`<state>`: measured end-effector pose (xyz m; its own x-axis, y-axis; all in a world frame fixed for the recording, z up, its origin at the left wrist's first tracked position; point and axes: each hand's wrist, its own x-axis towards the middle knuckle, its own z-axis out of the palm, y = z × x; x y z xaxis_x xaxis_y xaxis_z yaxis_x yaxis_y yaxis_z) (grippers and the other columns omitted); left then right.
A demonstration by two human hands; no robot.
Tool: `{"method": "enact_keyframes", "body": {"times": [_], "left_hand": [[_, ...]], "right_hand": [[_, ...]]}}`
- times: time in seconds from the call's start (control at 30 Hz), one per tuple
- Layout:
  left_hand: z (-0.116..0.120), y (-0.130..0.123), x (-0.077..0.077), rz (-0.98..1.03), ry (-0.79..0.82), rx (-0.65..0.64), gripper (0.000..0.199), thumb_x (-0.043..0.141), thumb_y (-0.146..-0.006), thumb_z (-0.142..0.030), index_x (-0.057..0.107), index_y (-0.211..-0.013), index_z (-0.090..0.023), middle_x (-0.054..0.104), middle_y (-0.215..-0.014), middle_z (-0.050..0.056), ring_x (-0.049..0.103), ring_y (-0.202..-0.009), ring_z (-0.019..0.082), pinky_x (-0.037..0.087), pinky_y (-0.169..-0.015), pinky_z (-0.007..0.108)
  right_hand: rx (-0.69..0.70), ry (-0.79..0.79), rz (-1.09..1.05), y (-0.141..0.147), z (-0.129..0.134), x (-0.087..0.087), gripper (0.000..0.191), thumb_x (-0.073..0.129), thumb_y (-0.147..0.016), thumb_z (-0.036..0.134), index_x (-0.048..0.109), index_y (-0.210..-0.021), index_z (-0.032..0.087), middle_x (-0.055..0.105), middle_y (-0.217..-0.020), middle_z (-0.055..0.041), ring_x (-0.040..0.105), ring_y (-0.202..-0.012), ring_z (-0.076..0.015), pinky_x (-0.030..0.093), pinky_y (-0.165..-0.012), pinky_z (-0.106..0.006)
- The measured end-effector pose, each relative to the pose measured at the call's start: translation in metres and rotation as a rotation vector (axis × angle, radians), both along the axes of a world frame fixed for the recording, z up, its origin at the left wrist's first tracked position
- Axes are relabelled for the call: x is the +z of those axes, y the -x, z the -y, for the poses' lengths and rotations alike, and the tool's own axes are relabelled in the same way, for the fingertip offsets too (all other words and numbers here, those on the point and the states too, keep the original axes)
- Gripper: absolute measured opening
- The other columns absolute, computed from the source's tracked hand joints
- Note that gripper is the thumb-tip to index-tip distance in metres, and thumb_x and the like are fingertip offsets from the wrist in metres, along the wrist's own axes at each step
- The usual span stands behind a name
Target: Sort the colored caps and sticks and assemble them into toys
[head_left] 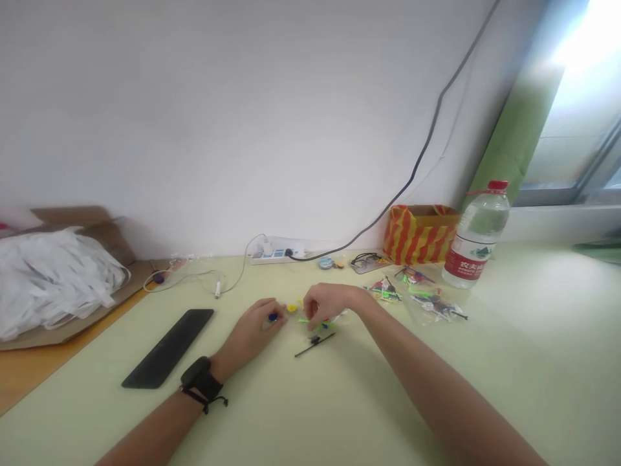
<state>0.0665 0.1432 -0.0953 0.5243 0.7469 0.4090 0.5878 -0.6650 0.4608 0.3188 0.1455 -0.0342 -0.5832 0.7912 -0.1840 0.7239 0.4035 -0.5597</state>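
Black stick point(315, 345) slants away rightward; left hand point(251, 331) pinches a blue piece point(272, 317), right hand's point(326, 302) grip is unclear.

The person's left arm point(158, 421) stretched forward, and the left grip point(250, 331) was curled, its back facing up. The right arm point(431, 382) slanted inward, the right wrist point(358, 299) bent, the right grip point(326, 303) pointing its fingers point(315, 317) down.

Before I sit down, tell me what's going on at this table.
A person is working bare-handed at the table. The left hand seems to hold a small blue piece; the right hand has its fingertips at a green piece. A yellow piece lies between the hands, and a thin black rod lies nearer the person.
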Motion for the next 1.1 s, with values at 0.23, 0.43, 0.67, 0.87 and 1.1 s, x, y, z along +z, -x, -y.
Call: {"method": "enact_keyframes", "body": {"times": [0.23, 0.43, 0.67, 0.87, 1.1], "left_hand": [[-0.004, 0.006, -0.002, -0.018, -0.067, 0.034, 0.027, 0.059, -0.092, -0.029, 0.069, -0.117, -0.025, 0.072, -0.107, 0.007, 0.069, -0.088, 0.024, 0.058, -0.08, 0.037], [-0.001, 0.003, -0.004, -0.048, -0.11, -0.01, 0.043, 0.059, -0.096, -0.031, 0.062, -0.139, -0.029, 0.067, -0.133, 0.009, 0.065, -0.117, 0.028, 0.054, -0.102, 0.044], [0.006, 0.002, 0.0, -0.104, -0.112, -0.103, 0.041, 0.061, -0.097, -0.033, 0.064, -0.138, -0.035, 0.07, -0.132, 0.006, 0.064, -0.122, 0.029, 0.054, -0.105, 0.046], [0.013, 0.002, 0.011, 0.032, -0.161, -0.021, 0.04, 0.065, -0.095, -0.038, 0.062, -0.135, -0.031, 0.069, -0.131, 0.007, 0.064, -0.119, 0.028, 0.053, -0.103, 0.042], [0.024, -0.003, 0.021, 0.136, -0.156, -0.076, 0.019, 0.06, -0.099, -0.03, 0.071, -0.114, -0.028, 0.075, -0.1, 0.002, 0.07, -0.087, 0.019, 0.056, -0.081, 0.03]], "right_hand": [[-0.012, -0.024, 0.037, 0.001, -0.003, -0.005, 0.013, 0.082, -0.063, 0.015, 0.07, -0.064, 0.02, 0.071, -0.068, -0.0002, 0.058, -0.057, -0.014, 0.039, -0.053, -0.024], [-0.005, -0.057, -0.054, -0.001, 0.002, 0.008, 0.006, 0.074, -0.076, 0.019, 0.069, -0.072, 0.02, 0.07, -0.073, 0.0003, 0.059, -0.062, -0.0135, 0.04, -0.055, -0.023], [-0.048, 0.019, -0.164, 0.008, 0.011, 0.019, 0.009, 0.062, -0.09, 0.02, 0.058, -0.082, 0.02, 0.065, -0.065, 0.0025, 0.06, -0.055, -0.0122, 0.044, -0.05, -0.021], [-0.135, 0.27, -0.496, 0.023, 0.009, 0.006, 0.012, 0.062, -0.096, 0.018, 0.055, -0.086, 0.019, 0.066, -0.065, 0.0041, 0.064, -0.051, -0.0109, 0.051, -0.052, -0.02], [-0.175, 0.413, -0.656, 0.035, 0.002, -0.008, 0.01, 0.064, -0.094, 0.014, 0.06, -0.085, 0.016, 0.068, -0.064, 0.001, 0.066, -0.053, -0.0106, 0.055, -0.057, -0.02]]}}
